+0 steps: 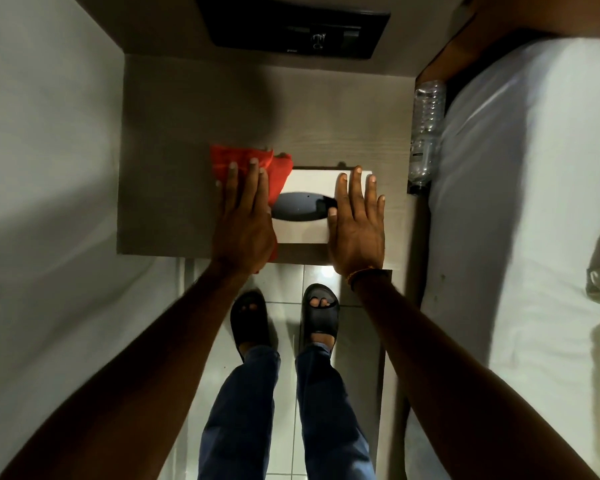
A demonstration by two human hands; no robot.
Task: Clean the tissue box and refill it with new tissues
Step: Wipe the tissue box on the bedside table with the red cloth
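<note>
A white tissue box with a dark oval opening lies flat near the front edge of a grey wooden bedside table. My left hand lies flat on a red cloth, pressing it over the box's left end and the table. My right hand rests flat with spread fingers on the box's right end, thumb at the rim of the opening. No tissues show in the opening.
A clear plastic bottle stands wedged between the table and the white bed at right. White bedding lies at left. A dark switch panel sits on the wall behind. My feet in black slippers stand on tiled floor.
</note>
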